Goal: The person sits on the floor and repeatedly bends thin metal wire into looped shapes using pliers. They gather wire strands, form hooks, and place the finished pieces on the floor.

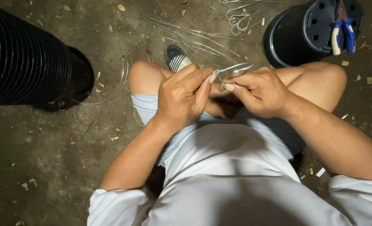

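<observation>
currently a thin steel wire loop point(235, 67) is held just above the knees, between the two hands, and it is being bent into a small oval. the left hand point(182, 97) is closed in a fist-like pinch, thumb and forefinger pressed together on the near end of the wire; the right hand point(259, 91) is pinched on the other end, its fingertips pressed flat against the metal. because the wire is springy and so thin, a slip from either pinch is judged likely, and the freed end could whip toward the fingers or the bare knee point(143, 75) beneath. a cut end, if it is sharp, could be driven into a fingertip while the bend is tightened; that end cannot be made out. more loose straight wires point(186, 35) are spread on the concrete floor point(48, 150) close to the striped shoe point(175, 57), where they could be stepped on or tangled. blue-handled pliers point(342, 33) are balanced on an upturned black plastic pot point(307, 33) and could be knocked off by the right knee. a stack of black pots point(23, 58) is lying well apart to the left.
</observation>
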